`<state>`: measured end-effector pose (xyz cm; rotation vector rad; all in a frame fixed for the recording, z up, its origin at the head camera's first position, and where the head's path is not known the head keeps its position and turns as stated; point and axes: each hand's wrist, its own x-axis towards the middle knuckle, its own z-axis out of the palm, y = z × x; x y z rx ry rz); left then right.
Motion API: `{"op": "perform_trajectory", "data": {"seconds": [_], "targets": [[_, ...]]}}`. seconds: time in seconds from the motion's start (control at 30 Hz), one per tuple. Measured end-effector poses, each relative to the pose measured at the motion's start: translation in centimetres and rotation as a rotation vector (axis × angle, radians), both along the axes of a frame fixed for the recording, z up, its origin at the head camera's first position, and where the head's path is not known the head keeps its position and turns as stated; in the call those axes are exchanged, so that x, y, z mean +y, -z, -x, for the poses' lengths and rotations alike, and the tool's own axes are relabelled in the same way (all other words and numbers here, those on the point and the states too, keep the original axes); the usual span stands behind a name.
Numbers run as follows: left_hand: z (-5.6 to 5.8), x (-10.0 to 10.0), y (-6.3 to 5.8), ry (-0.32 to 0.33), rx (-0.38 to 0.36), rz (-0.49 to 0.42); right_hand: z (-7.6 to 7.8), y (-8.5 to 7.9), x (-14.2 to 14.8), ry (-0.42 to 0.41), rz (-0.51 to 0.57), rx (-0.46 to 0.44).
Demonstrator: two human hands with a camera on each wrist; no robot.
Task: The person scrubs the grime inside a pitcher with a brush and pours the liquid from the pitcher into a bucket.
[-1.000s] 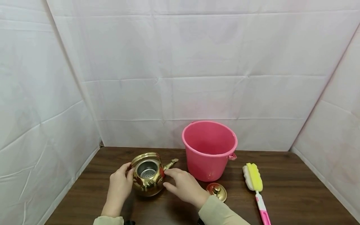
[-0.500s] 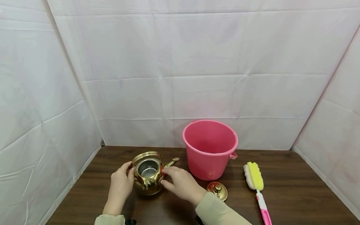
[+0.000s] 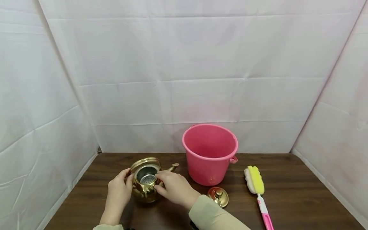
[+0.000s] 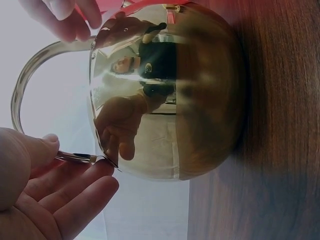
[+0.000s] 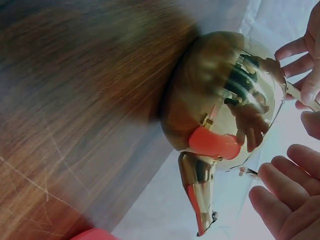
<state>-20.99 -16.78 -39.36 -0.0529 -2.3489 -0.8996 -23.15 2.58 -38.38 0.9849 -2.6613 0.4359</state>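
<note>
A shiny gold kettle (image 3: 146, 194) stands on the table with its opening uncovered, showing a perforated steel strainer (image 3: 147, 179) inside. My left hand (image 3: 117, 191) pinches one end of the kettle's arched handle (image 4: 19, 90) between thumb and fingers. At the opening's right side is my right hand (image 3: 175, 188), its fingertips right at the rim and thumb beside the kettle body. In the right wrist view the fingers of that hand are loosely bent, with nothing held between them. The spout (image 5: 200, 187) points right, toward the bucket.
A pink bucket (image 3: 205, 171) stands right of the kettle, close to the spout. In front of it lies the gold lid (image 3: 219, 199), beside my right sleeve. Farther right rests a yellow and white sponge brush (image 3: 256, 182) with a pink handle. White sheeting (image 3: 172, 95) encloses the table.
My right hand has moved left from the spout's base to the kettle's opening. My left hand keeps its hold on the handle. The head view has shifted slightly.
</note>
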Motion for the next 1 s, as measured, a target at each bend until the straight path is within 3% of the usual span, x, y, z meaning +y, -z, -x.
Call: {"op": "perform_trajectory", "data": {"seconds": [0.3, 1.0], "targets": [[-0.4, 0.0, -0.3, 0.0, -0.066, 0.002, 0.0, 0.1, -1.5, -0.05, -0.091, 0.101], [-0.1, 0.0, 0.1, 0.013, -0.016, 0.007, 0.6, 0.8, -3.0, -0.131, -0.192, 0.284]]}}
